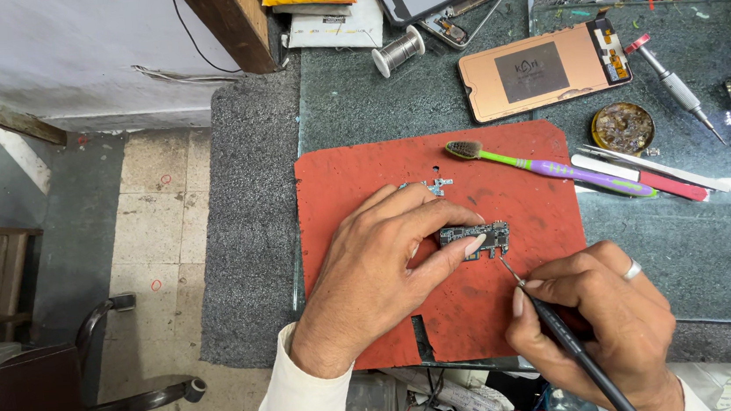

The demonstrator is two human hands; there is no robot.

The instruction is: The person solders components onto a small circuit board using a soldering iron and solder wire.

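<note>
My left hand (380, 270) pins a small dark circuit board (485, 236) against the red work mat (362, 166), thumb and forefinger on its left end. A thin black probe tool (572, 346) is gripped like a pen in my right hand (609, 321); its metal tip touches the board's lower right edge. A ring sits on one finger of the right hand. A small metal bracket (434, 184) lies on the mat just beyond my left hand.
A toothbrush (547, 166), a red-tipped flat tool (645, 179), a round flux tin (622, 127), a screwdriver (674, 86), a phone screen panel (543, 71) and a solder spool (399, 51) lie on the glass bench top. A chair (106, 360) stands on the floor at left.
</note>
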